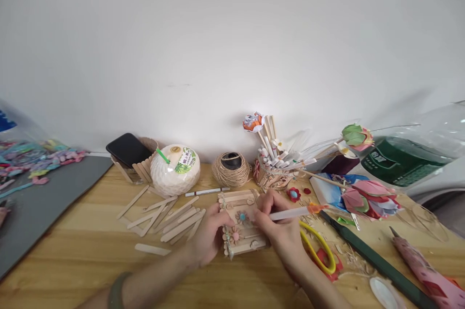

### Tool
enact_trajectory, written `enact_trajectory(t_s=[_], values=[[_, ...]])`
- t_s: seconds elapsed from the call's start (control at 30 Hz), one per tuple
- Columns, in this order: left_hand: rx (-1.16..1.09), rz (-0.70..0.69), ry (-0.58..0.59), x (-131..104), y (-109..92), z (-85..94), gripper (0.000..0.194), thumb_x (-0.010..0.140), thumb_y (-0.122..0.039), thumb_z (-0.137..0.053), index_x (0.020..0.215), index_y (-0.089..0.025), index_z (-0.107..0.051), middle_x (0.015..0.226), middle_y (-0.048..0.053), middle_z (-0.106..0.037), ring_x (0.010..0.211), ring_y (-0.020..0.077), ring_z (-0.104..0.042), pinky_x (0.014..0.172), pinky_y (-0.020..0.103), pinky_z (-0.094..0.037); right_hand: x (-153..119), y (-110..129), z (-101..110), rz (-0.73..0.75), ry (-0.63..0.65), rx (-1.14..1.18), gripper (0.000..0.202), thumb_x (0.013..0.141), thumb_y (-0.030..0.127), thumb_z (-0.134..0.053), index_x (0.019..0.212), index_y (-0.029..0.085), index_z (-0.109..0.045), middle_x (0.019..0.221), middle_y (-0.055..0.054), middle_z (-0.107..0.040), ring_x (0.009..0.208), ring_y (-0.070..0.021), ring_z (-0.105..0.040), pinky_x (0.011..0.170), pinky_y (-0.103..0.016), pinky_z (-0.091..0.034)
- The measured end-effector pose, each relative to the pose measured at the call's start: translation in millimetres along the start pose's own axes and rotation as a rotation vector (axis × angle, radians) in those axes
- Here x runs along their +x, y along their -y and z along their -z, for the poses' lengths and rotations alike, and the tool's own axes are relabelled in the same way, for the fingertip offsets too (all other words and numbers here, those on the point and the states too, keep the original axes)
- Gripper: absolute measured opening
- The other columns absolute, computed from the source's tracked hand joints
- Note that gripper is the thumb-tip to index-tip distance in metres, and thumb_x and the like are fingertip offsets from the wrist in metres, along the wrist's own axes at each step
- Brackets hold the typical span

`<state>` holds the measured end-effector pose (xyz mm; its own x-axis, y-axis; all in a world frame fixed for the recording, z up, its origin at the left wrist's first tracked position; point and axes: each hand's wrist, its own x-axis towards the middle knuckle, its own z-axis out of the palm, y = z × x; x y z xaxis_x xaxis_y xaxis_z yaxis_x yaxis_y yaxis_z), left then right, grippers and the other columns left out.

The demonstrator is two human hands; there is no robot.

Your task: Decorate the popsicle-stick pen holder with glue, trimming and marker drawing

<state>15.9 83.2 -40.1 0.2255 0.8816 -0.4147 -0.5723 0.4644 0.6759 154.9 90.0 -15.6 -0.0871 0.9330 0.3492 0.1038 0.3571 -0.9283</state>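
In the head view, my left hand (208, 234) grips the left side of a small craft-stick panel (250, 237), its thumb resting on top. Brown flowers with a blue centre (242, 217) and a pink centre (235, 236) decorate the panel, and a beaded trim runs down its left edge. My right hand (282, 234) pinches a slim white pen-like tool (290, 213) with an orange end pointing right. Its fingertips are over the panel's right side, close to the blue-centred flower. The tool's working tip is hidden behind these fingers.
Loose craft sticks (181, 224) lie left of the panel. Behind are a wrapped coconut (176, 178), a twine roll (231, 178) and a holder (274, 178) full of sticks. Yellow handles (329, 251), a dark green bar (374, 251), a paper flower (374, 197) and a pink tube (417, 265) occupy the right.
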Motion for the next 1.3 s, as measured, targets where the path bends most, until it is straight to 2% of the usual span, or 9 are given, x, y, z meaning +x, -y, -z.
enact_trajectory(t_s=[0.13, 0.37, 0.8, 1.3], values=[[0.027, -0.032, 0.056, 2, 5, 0.2, 0.018, 0.049, -0.015, -0.057, 0.067, -0.013, -0.058, 0.046, -0.002, -0.058, 0.038, 0.0088, -0.050, 0.037, 0.018, -0.038, -3, -9, 0, 0.027, -0.044, -0.037, 0.034, 0.081, 0.024, -0.052, 0.055, 0.023, -0.031, 0.048, 0.006, -0.041, 0.047, -0.0108, -0.035, 0.045, -0.024, -0.028], [0.042, -0.053, 0.104, 4, 6, 2.9, 0.016, 0.052, -0.016, -0.057, 0.068, -0.013, -0.059, 0.046, -0.003, -0.057, 0.038, 0.0093, -0.051, 0.037, 0.019, -0.039, -6, -18, 0, 0.084, -0.030, -0.165, 0.035, 0.082, 0.026, -0.057, 0.055, 0.022, -0.035, 0.050, 0.006, -0.036, 0.047, -0.0103, -0.032, 0.047, -0.025, -0.027], [0.045, -0.050, 0.113, 2, 3, 2.1, 0.018, 0.052, -0.015, -0.057, 0.070, -0.013, -0.059, 0.049, -0.003, -0.058, 0.039, 0.0089, -0.050, 0.037, 0.018, -0.038, -6, -15, -2, 0.113, 0.009, -0.251, 0.035, 0.085, 0.024, -0.054, 0.057, 0.022, -0.032, 0.051, 0.007, -0.033, 0.046, -0.0093, -0.029, 0.044, -0.023, -0.025], [0.063, -0.046, 0.102, 1, 3, 1.0, 0.014, 0.051, -0.016, -0.057, 0.065, -0.014, -0.057, 0.044, -0.003, -0.055, 0.038, 0.0088, -0.048, 0.036, 0.018, -0.036, -6, -15, -1, 0.125, 0.031, -0.232, 0.035, 0.085, 0.021, -0.052, 0.058, 0.022, -0.030, 0.052, 0.007, -0.032, 0.047, -0.0096, -0.029, 0.045, -0.025, -0.024]])
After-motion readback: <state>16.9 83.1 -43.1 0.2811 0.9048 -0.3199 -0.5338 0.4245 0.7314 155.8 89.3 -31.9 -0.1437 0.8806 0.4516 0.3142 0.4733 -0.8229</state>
